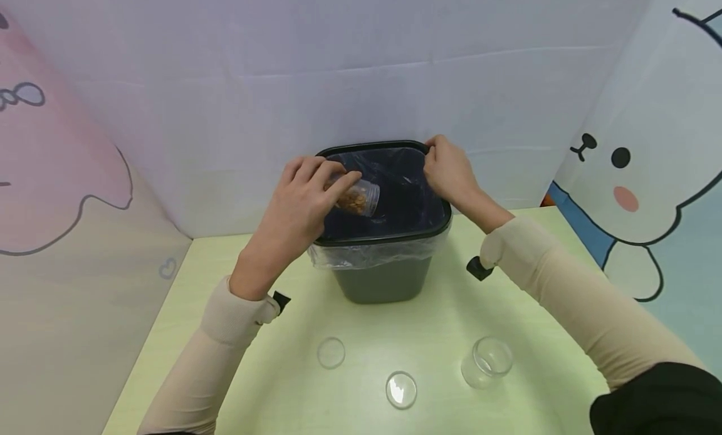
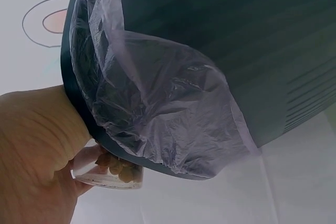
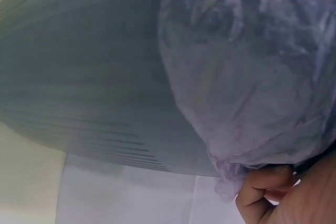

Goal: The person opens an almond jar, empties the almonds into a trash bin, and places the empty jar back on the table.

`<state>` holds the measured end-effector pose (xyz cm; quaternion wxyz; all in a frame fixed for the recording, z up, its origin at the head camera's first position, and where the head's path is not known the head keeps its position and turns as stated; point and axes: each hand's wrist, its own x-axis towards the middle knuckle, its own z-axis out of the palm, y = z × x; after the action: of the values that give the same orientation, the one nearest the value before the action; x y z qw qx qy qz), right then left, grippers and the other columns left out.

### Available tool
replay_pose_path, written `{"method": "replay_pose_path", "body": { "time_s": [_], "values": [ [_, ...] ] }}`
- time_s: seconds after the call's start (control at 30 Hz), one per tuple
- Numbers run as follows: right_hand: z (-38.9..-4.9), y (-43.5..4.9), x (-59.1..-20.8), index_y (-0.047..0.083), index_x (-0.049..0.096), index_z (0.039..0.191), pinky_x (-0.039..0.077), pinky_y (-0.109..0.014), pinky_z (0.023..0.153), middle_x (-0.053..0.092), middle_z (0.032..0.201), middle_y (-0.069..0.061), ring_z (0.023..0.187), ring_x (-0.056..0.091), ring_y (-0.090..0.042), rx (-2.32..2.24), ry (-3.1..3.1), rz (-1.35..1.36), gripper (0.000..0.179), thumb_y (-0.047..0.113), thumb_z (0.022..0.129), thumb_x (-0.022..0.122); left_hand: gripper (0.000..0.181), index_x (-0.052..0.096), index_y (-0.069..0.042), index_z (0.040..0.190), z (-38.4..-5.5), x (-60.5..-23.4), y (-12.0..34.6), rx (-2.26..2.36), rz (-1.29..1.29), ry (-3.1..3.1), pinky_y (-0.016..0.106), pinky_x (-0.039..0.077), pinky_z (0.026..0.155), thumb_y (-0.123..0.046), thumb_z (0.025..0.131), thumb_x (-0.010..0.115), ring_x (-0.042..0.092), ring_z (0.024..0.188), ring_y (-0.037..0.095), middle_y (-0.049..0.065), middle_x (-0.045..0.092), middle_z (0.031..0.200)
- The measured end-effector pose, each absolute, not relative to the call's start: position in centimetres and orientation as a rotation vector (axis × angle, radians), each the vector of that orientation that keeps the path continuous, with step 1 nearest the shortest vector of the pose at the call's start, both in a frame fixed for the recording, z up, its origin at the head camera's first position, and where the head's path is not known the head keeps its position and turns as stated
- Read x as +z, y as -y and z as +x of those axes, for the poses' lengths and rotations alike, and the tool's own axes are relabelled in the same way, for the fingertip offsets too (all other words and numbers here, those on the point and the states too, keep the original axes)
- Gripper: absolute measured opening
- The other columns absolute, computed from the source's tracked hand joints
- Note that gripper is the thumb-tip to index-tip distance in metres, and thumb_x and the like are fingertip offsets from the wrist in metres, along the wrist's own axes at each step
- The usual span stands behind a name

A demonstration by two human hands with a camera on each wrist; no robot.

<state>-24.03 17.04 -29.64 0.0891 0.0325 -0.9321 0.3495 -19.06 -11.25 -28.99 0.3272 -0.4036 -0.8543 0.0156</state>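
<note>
My left hand point(image 1: 301, 203) grips a clear plastic jar point(image 1: 366, 197) lying on its side over the mouth of a grey trash can point(image 1: 383, 278). Brown nut-like pieces point(image 1: 352, 201) sit inside the jar, whose mouth points right. In the left wrist view, the jar's end point(image 2: 113, 174) shows below the black rim point(image 2: 105, 140). My right hand point(image 1: 449, 172) pinches the can's rim at the back right corner. A thin plastic liner point(image 1: 366, 256) is folded over that rim; its bunched edge point(image 3: 231, 177) lies by the right fingers in the right wrist view.
On the pale green table point(image 1: 276, 372) an open clear jar point(image 1: 486, 362) stands at the right. Two round clear lids, a left one point(image 1: 331, 353) and a middle one point(image 1: 401, 390), lie in front of the can. A white cloth wall point(image 1: 237, 121) rises behind.
</note>
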Motion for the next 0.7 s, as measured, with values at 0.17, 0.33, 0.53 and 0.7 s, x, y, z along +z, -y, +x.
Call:
{"method": "replay_pose_path", "body": {
  "time_s": [0.17, 0.33, 0.53, 0.7],
  "values": [
    [-24.1, -17.2, -29.4, -0.004, 0.046, 0.148, 0.041, -0.034, 0.059, 0.06, 0.092, -0.014, 0.057, 0.044, -0.015, 1.062, 2.808, 0.094, 0.046, 0.019, 0.113, 0.027, 0.059, 0.061, -0.015, 0.142, -19.2, -29.0, 11.3, 0.054, -1.065, 2.243, 0.051, 0.042, 0.112, 0.017, 0.092, 0.057, 0.055, 0.123, 0.034, 0.012, 0.063, 0.132],
    [-23.9, -17.7, -28.7, -0.001, 0.038, 0.155, 0.051, -0.038, 0.072, 0.062, 0.132, -0.023, 0.082, 0.061, -0.024, 1.179, 2.901, 0.048, 0.049, 0.024, 0.113, 0.034, 0.059, 0.06, -0.016, 0.142, -19.6, -29.0, 11.3, 0.051, -1.078, 2.247, 0.051, 0.042, 0.112, 0.016, 0.092, 0.057, 0.056, 0.124, 0.034, 0.012, 0.063, 0.132],
    [-23.7, -19.0, -26.8, 0.001, 0.029, 0.161, 0.063, -0.044, 0.089, 0.054, 0.141, -0.025, 0.102, 0.069, -0.029, 1.562, 3.007, -0.019, 0.056, 0.026, 0.112, 0.041, 0.061, 0.061, -0.015, 0.142, -20.2, -29.0, 11.4, 0.025, -1.086, 2.258, 0.051, 0.044, 0.11, 0.018, 0.09, 0.058, 0.057, 0.123, 0.034, 0.012, 0.064, 0.132],
    [-24.0, -21.1, -26.0, 0.002, 0.025, 0.164, 0.063, -0.033, 0.086, 0.046, 0.152, -0.023, 0.112, 0.068, -0.026, 1.8, 3.062, 0.024, 0.061, 0.023, 0.111, 0.048, 0.064, 0.061, -0.017, 0.143, -20.6, -28.7, 11.3, 0.04, -1.096, 2.259, 0.05, 0.043, 0.111, 0.018, 0.089, 0.059, 0.056, 0.124, 0.034, 0.011, 0.064, 0.132]
  ]
}}
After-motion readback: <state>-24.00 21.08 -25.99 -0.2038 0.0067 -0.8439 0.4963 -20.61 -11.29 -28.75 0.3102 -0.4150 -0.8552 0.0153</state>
